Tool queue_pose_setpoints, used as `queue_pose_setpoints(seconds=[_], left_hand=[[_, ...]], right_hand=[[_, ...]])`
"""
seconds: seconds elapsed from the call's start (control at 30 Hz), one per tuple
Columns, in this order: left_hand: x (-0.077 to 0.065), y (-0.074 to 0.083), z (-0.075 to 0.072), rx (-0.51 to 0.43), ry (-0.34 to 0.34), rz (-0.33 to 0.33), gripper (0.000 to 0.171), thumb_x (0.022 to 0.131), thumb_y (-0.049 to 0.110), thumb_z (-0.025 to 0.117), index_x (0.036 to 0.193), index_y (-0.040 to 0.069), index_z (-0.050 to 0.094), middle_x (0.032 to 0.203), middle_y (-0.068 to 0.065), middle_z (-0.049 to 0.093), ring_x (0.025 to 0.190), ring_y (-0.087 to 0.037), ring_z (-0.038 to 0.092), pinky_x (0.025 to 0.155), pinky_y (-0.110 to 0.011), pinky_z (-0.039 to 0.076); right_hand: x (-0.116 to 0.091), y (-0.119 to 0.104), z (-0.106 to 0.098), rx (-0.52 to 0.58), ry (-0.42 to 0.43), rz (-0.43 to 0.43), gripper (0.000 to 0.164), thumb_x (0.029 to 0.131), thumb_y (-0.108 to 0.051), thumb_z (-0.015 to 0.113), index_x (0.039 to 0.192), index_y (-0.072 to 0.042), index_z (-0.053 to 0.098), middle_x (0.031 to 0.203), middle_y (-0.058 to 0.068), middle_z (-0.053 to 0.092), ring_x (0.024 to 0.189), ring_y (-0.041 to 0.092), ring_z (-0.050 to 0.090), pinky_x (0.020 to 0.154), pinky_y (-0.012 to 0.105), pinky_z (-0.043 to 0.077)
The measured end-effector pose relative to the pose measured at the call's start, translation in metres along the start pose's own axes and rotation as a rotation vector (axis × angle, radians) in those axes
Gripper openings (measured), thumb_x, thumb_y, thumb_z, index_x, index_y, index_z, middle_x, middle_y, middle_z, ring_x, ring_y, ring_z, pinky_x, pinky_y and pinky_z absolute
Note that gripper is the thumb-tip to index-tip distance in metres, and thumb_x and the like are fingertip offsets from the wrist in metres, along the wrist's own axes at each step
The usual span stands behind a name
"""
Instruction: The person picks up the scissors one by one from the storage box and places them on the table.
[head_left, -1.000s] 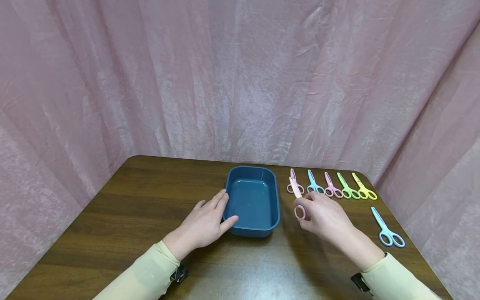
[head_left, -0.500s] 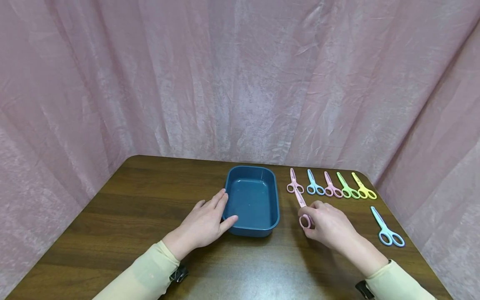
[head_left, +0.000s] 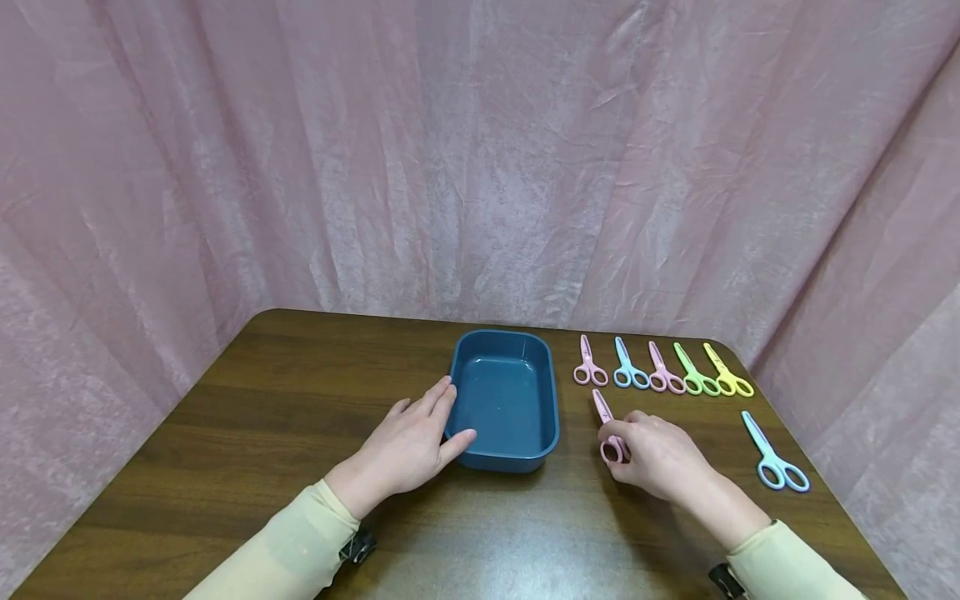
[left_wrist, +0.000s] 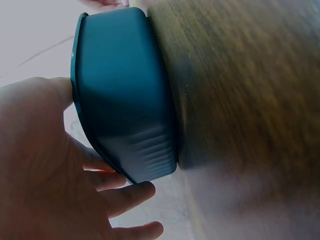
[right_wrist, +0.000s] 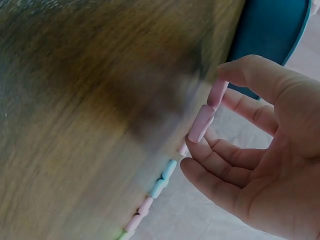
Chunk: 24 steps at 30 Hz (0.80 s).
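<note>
My right hand (head_left: 660, 454) pinches a pair of pink scissors (head_left: 602, 407) by the handle loops, blades pointing away from me, just right of the blue tray (head_left: 504, 463). In the right wrist view, thumb and fingers hold the edge of the pink handles (right_wrist: 202, 122). My left hand (head_left: 405, 446) rests against the tray's left side with its fingers extended. The left wrist view has the thumb and fingertips touching the rim of the tray (left_wrist: 120, 90). Bare floor shows inside the tray.
Along the back right lie pink scissors (head_left: 590, 372), blue scissors (head_left: 630, 377), other pink scissors (head_left: 666, 381), green scissors (head_left: 699, 383) and yellow scissors (head_left: 732, 383). Larger-looking light blue scissors (head_left: 776, 468) lie nearer, by the table's right edge. A pink curtain (head_left: 480, 167) hangs behind.
My right hand has drawn the pink scissors toward me and slightly right, and lower; their tips no longer overlap the pink pair behind. The left hand and tray have stayed in place.
</note>
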<state>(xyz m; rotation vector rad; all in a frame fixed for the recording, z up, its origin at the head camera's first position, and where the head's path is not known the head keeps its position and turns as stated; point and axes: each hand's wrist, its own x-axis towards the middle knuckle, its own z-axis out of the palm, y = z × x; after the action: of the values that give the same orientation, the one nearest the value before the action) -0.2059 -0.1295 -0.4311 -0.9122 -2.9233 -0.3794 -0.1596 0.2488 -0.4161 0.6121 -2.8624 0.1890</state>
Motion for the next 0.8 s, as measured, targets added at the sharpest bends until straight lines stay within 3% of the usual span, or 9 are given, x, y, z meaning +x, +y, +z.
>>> queue_pose_setpoints(seconds=[0.5, 0.8], left_hand=[[0.0008, -0.0006, 0.0012, 0.021, 0.009, 0.008, 0.086, 0.115, 0.062, 0.047, 0.167, -0.005, 0.040, 0.177, -0.021, 0.032, 0.162, -0.033, 0.036, 0.120, -0.070, 0.039], [-0.0002, 0.0002, 0.0012, 0.011, 0.002, -0.002, 0.085, 0.115, 0.062, 0.046, 0.167, -0.005, 0.040, 0.178, -0.021, 0.032, 0.162, -0.032, 0.037, 0.121, -0.069, 0.039]], right_hand=[[-0.0035, 0.0015, 0.0081, 0.018, -0.033, 0.027, 0.023, 0.081, -0.015, 0.088, 0.100, -0.025, 0.079, 0.085, -0.005, 0.062, 0.073, 0.021, 0.062, 0.063, 0.041, 0.052], [-0.0088, -0.0014, 0.0088, 0.001, -0.038, 0.061, 0.026, 0.086, -0.022, 0.093, 0.110, -0.023, 0.082, 0.096, 0.000, 0.068, 0.081, 0.024, 0.066, 0.066, 0.044, 0.055]])
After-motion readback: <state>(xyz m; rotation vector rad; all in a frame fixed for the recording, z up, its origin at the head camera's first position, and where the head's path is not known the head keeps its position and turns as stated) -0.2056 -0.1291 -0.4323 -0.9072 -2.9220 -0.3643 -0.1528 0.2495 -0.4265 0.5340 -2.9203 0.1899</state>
